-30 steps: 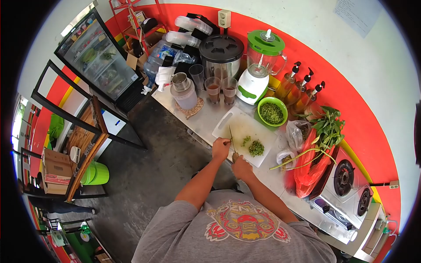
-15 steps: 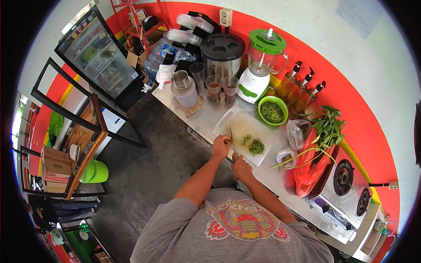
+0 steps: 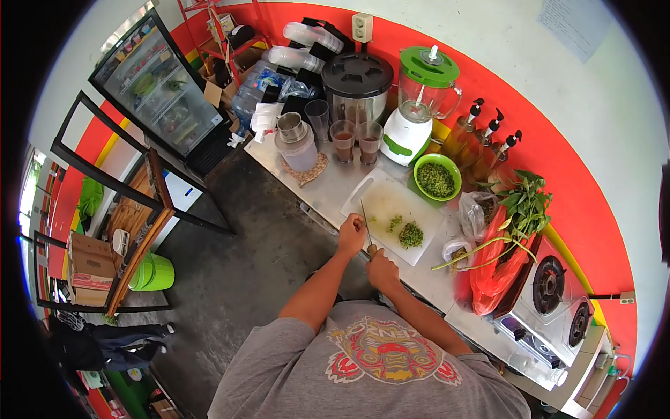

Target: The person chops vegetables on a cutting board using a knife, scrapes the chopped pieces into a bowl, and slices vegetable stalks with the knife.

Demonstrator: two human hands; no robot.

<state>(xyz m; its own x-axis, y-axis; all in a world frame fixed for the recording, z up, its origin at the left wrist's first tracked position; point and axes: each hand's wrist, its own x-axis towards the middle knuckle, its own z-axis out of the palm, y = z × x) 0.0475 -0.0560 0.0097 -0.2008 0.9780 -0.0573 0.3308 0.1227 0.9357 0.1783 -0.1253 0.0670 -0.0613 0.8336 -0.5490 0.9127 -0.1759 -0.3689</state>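
Note:
My right hand (image 3: 382,271) is wrapped round the wooden handle of a knife (image 3: 365,221), its blade pointing away from me over the left part of a white cutting board (image 3: 426,209). Just left of the blade, my left hand (image 3: 352,233) is curled closed at the board's near edge. Whatever its fingers hold, if anything, is hidden. A heap of chopped greens (image 3: 411,235) lies on the board, with a smaller pile (image 3: 395,222) beside it. Behind the board stands a green bowl (image 3: 417,184) full of chopped greens.
A blender (image 3: 407,133), pump bottles (image 3: 481,150) and cups of brown drink (image 3: 343,143) stand along the wall. To the right are a red plastic bag (image 3: 481,286), leafy stems (image 3: 523,209) and a gas stove (image 3: 551,314). Another person (image 3: 118,342) is at lower left.
The knife blade has tilted slightly leftward, and a few green bits now show beside it. The other person at lower left has come further into view. Both hands stay nearly in place.

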